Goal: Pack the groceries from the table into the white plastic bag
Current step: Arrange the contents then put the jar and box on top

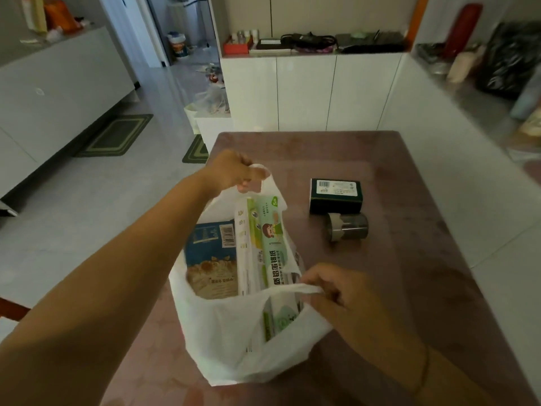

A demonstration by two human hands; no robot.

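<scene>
Head cam has the white plastic bag (234,347) standing near the tabletop's (409,288) left edge, its walls hiding the lower part of a blue snack packet (210,244) and a long green-and-white box (272,247) that pokes out the top. Left hand (234,171) grips the far handle, right hand (336,291) pinches the near one, mouth pulled open between them. Open tabletop runs to the far and right edges; only a dark green box (336,196) and, just beside it, a small cylinder (348,227) on its side (can't tell what) sit mid-table, apart from the bag.
</scene>
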